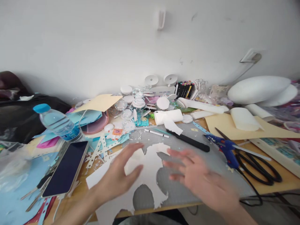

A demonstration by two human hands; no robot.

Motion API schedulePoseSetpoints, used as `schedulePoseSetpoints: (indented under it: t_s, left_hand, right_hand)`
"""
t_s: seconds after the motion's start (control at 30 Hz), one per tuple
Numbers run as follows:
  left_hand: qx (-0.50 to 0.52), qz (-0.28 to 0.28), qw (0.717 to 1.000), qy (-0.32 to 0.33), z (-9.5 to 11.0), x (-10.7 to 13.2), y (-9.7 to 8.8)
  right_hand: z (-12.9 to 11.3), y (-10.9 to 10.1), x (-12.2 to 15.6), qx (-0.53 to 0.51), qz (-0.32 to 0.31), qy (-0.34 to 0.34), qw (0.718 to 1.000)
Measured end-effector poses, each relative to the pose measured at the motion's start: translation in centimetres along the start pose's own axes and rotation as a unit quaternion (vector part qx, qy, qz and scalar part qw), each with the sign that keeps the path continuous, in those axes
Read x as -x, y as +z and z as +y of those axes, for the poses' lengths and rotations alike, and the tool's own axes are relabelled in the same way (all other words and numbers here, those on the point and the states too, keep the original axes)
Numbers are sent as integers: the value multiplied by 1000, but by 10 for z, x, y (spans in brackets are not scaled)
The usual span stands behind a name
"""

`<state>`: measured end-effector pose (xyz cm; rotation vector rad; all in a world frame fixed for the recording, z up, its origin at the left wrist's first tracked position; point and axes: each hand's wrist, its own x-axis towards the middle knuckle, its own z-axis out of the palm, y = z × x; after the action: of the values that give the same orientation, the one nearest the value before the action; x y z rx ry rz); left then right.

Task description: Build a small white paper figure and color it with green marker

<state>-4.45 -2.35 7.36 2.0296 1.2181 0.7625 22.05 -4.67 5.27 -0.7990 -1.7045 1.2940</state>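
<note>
- A water bottle with a blue cap stands tilted among blue paper scraps at the far left, well away from the work surface.
- A phone lies flat, dark screen up, near the table's front edge. It seems set aside there to leave the mat free.
- The left hand is released, fingers spread flat and gripping nothing. It lies low over the near-left part of the white sheet, probably to steady it. Motion blur hides whether the palm actually presses down.
- The white sheet has rounded holes cut out of it. It rests in the middle of the grey mat, between the two hands, with its lower end hanging past the table's front edge.
- The right hand is also released and empty, fingers splayed. It hovers over bare mat just beside the sheet's right edge.
- A black-handled knife lies diagonally behind the right hand.
- A blue glue gun and black scissors lie further right, likely kept within that hand's reach.
</note>
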Motion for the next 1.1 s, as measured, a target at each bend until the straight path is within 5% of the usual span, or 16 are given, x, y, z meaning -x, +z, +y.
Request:
schedulePoseSetpoints:
  t_s: [0.07,0.13,0.23,0.47,0.57,0.63,0.7,0.77,0.9,0.97,1.1]
  left_hand:
    - [220,-109,969,-21,22,1,12]
    - [374,-193,906,-50,38,0,22]
    - [454,-197,862,-110,47,-4,30]
    - [433,-114,868,-216,37,-2,34]
    - [391,-50,900,-183,27,3,23]
    - [315,-12,936,-153,18,7,10]
    - [213,5,970,-119,8,12,-2]
    - [111,7,991,-74,-1,16,-7]
    - [-92,-25,995,-8,-15,20,7]
    - [-184,-58,981,7,-19,19,21]
    - [-283,-114,951,41,-22,11,39]
  right_hand:
    - [-11,19,-11,-30,-38,9,999]
    - [-17,33,-21,-58,-59,3,997]
    - [-18,44,-27,-59,-73,9,996]
    - [-12,44,-13,-76,-115,33,990]
    - [-8,29,-5,-61,-120,45,990]
    - [1,8,0,56,-45,83,994]
    - [17,-18,2,269,98,67,956]
    - [37,-43,0,464,184,37,866]
    - [69,-76,-10,700,151,151,682]
    - [75,-82,-15,728,130,184,648]
    - [66,-83,-17,738,115,178,640]
